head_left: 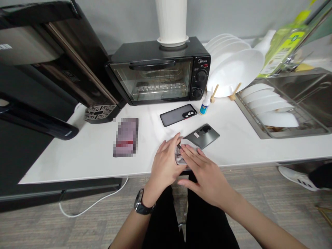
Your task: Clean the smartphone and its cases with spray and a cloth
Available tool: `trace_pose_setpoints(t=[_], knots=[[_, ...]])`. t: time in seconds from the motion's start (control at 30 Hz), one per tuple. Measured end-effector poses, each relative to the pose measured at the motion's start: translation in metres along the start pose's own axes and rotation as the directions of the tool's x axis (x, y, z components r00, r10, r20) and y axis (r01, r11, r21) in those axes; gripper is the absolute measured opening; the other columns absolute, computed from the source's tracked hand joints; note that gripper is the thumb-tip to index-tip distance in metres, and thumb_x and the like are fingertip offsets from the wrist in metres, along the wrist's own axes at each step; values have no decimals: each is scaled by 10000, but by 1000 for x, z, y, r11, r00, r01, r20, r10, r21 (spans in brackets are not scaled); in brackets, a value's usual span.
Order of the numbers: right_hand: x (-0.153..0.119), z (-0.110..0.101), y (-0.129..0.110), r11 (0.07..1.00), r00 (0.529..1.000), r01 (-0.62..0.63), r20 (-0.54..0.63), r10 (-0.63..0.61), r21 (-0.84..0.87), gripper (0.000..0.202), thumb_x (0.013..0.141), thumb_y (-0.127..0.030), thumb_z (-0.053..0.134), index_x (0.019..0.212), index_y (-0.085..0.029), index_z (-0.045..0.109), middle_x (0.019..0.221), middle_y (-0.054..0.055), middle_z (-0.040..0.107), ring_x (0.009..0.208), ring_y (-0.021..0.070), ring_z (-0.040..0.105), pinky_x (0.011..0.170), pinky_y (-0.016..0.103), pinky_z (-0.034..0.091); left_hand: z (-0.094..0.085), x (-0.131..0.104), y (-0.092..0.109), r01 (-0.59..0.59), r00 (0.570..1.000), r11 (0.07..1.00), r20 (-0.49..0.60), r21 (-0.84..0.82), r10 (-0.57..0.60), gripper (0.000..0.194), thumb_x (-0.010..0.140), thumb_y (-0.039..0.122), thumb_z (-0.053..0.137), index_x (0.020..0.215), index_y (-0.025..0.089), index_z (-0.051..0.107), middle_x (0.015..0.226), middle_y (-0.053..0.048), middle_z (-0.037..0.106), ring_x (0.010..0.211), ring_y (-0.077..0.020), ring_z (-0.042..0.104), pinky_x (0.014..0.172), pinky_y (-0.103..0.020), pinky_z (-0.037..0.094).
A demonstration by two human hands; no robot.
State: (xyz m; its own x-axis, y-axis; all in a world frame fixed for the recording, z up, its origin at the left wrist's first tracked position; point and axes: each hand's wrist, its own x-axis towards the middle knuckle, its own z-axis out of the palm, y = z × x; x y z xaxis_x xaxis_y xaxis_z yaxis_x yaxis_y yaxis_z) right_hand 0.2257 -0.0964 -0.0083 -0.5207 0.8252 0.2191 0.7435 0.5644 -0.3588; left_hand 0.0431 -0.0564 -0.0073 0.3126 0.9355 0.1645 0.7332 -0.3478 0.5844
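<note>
My left hand (166, 164), a dark watch on its wrist, is closed around a small greyish, shiny item (179, 157) at the counter's front edge. The fingers of my right hand (201, 169) lie together over the same item, which is mostly covered, so I cannot make out what it is. Just behind my right hand lies a grey phone (209, 136), its camera side up. Farther back are a dark-rimmed phone case (176, 116) and a small white spray bottle (204, 103) with a blue label. A pixelated purple item (126, 136) rests to the left.
A black toaster oven (158, 79) stands at the back of the white counter (85, 155), with a white pot (171, 20) on top. White plates (233, 69) stand in a rack beside a sink (308, 93) with dishes. A dark machine (75, 62) is at left; a person's shoe (298, 176) shows at right.
</note>
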Motion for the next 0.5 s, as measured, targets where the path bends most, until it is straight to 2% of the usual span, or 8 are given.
trace_pose_setpoints(t=[0.07, 0.13, 0.2, 0.27, 0.37, 0.5], knots=[[-9, -7, 24, 998, 998, -50, -34, 49, -43, 806, 1051, -675, 443, 1657, -148, 375, 1690, 138, 433, 1586, 304, 404, 1284, 584, 398, -1, 0, 3, 1, 1000, 1000, 2, -20, -1, 889, 878, 278, 781, 1625, 263, 299, 1557, -60, 621, 1455, -287, 550, 1302, -546, 331], [-9, -12, 54, 983, 983, -148, -122, 135, -109, 804, 1062, -670, 406, 1658, -131, 371, 1691, 167, 423, 1579, 337, 412, 1274, 622, 395, -2, 0, 5, 13, 1000, 999, -6, -33, -13, 873, 891, 315, 794, 1615, 288, 306, 1557, -46, 622, 1456, -288, 547, 1304, -557, 319], [-1, -11, 80, 958, 956, -248, -199, 217, -143, 856, 1056, -700, 370, 1662, -95, 353, 1699, 202, 395, 1588, 373, 386, 1268, 640, 388, -3, 0, 7, 17, 1000, 999, -7, -35, -17, 872, 894, 333, 801, 1612, 298, 309, 1555, -44, 624, 1453, -292, 548, 1304, -565, 311], [11, -6, 91, 940, 931, -310, -244, 271, -139, 937, 1030, -751, 368, 1668, -66, 324, 1701, 233, 373, 1605, 403, 336, 1266, 655, 372, -3, 1, 7, 19, 1000, 999, -4, -35, -19, 879, 888, 325, 808, 1612, 301, 310, 1556, -42, 623, 1459, -293, 542, 1304, -565, 308], [28, 5, 73, 945, 926, -306, -264, 269, -112, 1006, 1001, -791, 387, 1648, -21, 347, 1694, 280, 353, 1610, 415, 316, 1277, 658, 342, -2, 0, 5, 19, 1000, 999, -8, -37, -19, 866, 900, 325, 789, 1617, 298, 303, 1560, -40, 620, 1466, -280, 541, 1312, -558, 300], [28, 13, 15, 993, 987, -109, -120, 102, -47, 940, 1029, -730, 418, 1621, -1, 387, 1692, 255, 367, 1603, 357, 358, 1310, 590, 334, 0, 0, 0, -13, 1000, 1000, 1, -6, 13, 834, 882, 236, 737, 1610, 242, 332, 1582, -97, 592, 1451, -285, 560, 1295, -548, 339]])
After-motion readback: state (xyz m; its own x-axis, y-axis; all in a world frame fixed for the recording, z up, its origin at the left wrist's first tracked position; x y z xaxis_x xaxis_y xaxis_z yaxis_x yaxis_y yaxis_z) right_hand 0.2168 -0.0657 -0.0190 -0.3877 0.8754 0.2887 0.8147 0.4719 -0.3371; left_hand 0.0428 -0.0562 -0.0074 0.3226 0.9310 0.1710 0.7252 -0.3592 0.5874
